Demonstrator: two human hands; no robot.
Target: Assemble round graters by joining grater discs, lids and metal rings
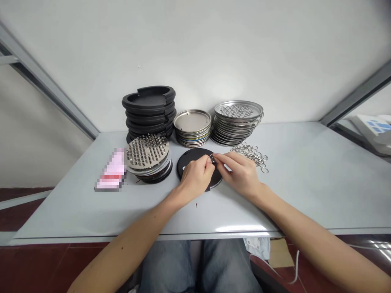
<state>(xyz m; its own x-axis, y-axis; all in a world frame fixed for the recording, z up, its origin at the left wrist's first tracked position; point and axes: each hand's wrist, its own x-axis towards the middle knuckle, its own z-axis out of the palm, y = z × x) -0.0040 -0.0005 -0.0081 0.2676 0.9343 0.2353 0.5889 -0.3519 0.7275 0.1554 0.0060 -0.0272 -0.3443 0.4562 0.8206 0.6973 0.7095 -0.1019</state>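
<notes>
My left hand (197,176) and my right hand (240,173) meet at the fingertips, both closed in a pinch. Between them shows a small thin metal ring (210,156), mostly covered by the fingers. Below the hands a round black disc (190,156) lies flat on the table, partly hidden. Just beyond my right hand is a loose heap of small metal pieces with ring ends (255,156). A stack of discs (148,152), topped by a silver plate with raised metal teeth, stands left of my left hand.
Against the wall stand a tall stack of black round trays (149,108), a stack of shallow metal lids (192,122) and a stack of perforated metal discs (238,114). A blurred pink phone-like rectangle (111,169) lies at left on the grey table (305,183).
</notes>
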